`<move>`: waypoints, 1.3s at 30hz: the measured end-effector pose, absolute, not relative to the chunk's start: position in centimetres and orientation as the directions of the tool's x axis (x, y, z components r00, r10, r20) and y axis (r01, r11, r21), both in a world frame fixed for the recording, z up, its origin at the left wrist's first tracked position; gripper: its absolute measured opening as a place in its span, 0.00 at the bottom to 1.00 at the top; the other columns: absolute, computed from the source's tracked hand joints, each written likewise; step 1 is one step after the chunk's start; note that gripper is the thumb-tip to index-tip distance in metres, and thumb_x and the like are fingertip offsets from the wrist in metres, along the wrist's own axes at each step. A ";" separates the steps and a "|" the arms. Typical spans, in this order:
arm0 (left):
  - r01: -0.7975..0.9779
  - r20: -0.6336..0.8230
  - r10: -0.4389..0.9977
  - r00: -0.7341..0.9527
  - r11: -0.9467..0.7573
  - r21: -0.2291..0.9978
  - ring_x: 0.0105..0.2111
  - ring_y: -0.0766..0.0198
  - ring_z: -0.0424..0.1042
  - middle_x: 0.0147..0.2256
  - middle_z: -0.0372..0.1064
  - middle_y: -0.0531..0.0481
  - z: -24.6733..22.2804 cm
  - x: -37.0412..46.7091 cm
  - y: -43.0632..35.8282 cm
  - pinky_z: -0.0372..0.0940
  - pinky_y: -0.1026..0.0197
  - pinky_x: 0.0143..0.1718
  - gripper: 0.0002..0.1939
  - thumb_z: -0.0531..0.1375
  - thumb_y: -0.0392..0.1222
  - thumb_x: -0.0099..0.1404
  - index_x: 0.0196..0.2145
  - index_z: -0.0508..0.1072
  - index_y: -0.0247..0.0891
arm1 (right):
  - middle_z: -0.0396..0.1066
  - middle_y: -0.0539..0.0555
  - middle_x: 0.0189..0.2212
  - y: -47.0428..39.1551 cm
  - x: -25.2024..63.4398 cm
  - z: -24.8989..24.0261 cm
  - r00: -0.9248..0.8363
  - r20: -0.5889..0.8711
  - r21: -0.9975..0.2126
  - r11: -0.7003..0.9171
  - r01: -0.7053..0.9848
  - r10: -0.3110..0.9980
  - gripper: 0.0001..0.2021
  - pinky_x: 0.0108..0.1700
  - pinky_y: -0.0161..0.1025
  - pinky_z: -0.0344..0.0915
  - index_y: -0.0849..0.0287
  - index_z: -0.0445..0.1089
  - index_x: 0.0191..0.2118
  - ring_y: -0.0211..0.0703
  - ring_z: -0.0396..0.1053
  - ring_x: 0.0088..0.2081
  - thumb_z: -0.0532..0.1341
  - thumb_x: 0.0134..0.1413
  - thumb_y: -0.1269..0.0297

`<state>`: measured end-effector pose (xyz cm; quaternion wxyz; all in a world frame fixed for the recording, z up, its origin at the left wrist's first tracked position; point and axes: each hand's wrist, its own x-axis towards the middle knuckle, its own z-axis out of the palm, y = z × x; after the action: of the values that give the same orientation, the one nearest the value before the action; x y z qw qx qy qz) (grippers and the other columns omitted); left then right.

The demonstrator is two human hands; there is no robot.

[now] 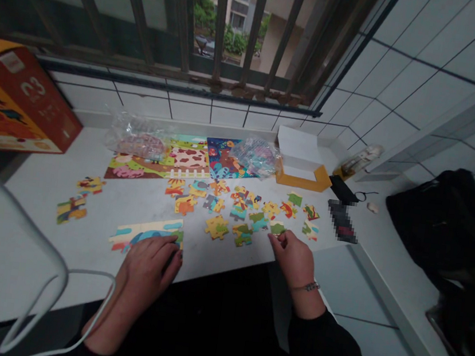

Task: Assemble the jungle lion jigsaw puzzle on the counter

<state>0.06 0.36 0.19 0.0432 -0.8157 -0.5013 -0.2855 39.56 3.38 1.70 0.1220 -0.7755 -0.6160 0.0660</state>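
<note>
My left hand [151,265] lies with its fingers stretched over a joined strip of jigsaw puzzle [144,230], covering its lower right part. Thumb and forefinger of my right hand [292,257] are pinched at the near edge of a green puzzle piece [277,228]. Loose pieces are spread between and beyond the hands, among them a yellow piece [217,227], a green and blue piece [242,234] and an orange piece [184,204]. Two small clusters, one upper [91,184] and one lower [72,209], lie to the left.
Behind the pieces lie a farm picture sheet [188,157] and a dark blue picture sheet [218,155], with plastic bags [257,156] on top. An opened yellow box [302,177] stands back right, near a phone [342,220]. A large orange box [17,99] and a white curved stand [40,234] are left.
</note>
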 end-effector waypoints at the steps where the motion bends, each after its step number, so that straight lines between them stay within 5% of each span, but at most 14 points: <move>1: 0.839 0.509 0.788 0.345 -0.503 0.210 0.41 0.49 0.83 0.46 0.86 0.42 0.2 0.0 0.4 0.73 0.47 0.43 0.11 0.60 0.43 0.78 0.38 0.80 0.41 | 0.78 0.52 0.28 3.4 39.6 1.7 0.234 0.053 -0.274 -0.211 0.938 0.971 0.17 0.33 0.38 0.51 0.54 0.72 0.35 0.44 0.73 0.29 0.66 0.73 0.48; 14: 0.847 0.496 0.797 0.344 -0.492 0.203 0.42 0.48 0.83 0.47 0.85 0.42 -0.2 -0.1 0.3 0.72 0.46 0.44 0.12 0.59 0.45 0.79 0.39 0.80 0.41 | 0.76 0.51 0.26 4.9 42.8 2.3 0.302 0.094 -0.306 -0.261 0.916 0.949 0.21 0.33 0.38 0.51 0.54 0.73 0.33 0.44 0.70 0.29 0.65 0.73 0.44; 20: 0.841 0.506 0.801 0.321 -0.487 0.236 0.42 0.48 0.83 0.47 0.85 0.43 0.0 0.0 0.3 0.72 0.46 0.45 0.11 0.60 0.44 0.79 0.39 0.80 0.42 | 0.81 0.59 0.33 8.4 48.6 3.9 0.427 0.138 -0.191 -0.399 0.897 0.894 0.18 0.35 0.41 0.54 0.56 0.80 0.39 0.50 0.75 0.34 0.62 0.74 0.48; 27: 0.835 0.515 0.799 0.311 -0.488 0.254 0.42 0.48 0.83 0.45 0.85 0.43 0.3 0.1 0.4 0.72 0.47 0.43 0.10 0.61 0.43 0.78 0.38 0.80 0.43 | 0.84 0.71 0.44 13.4 52.4 3.5 0.363 0.018 -0.001 -0.363 0.932 0.932 0.24 0.42 0.45 0.66 0.64 0.85 0.45 0.59 0.81 0.45 0.64 0.71 0.44; 34: 0.841 0.495 0.809 0.316 -0.481 0.249 0.42 0.48 0.82 0.46 0.85 0.42 0.0 0.1 0.3 0.72 0.46 0.44 0.12 0.59 0.44 0.79 0.38 0.80 0.42 | 0.85 0.70 0.42 15.2 54.2 3.1 0.320 -0.063 -0.044 -0.323 0.945 0.945 0.18 0.40 0.44 0.69 0.66 0.86 0.46 0.56 0.81 0.42 0.70 0.66 0.53; 39: 0.839 0.486 0.809 0.332 -0.489 0.241 0.42 0.49 0.82 0.47 0.85 0.41 -0.1 0.0 0.3 0.71 0.46 0.44 0.12 0.59 0.43 0.79 0.38 0.79 0.41 | 0.81 0.70 0.57 16.1 53.3 3.7 0.171 0.012 -0.072 -0.170 0.983 0.985 0.17 0.57 0.43 0.70 0.65 0.82 0.57 0.56 0.77 0.59 0.69 0.66 0.64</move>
<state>0.01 0.27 -0.10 0.0266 -0.8156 -0.5049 -0.2813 53.30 16.05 3.71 0.0315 -0.7646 -0.6435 0.0186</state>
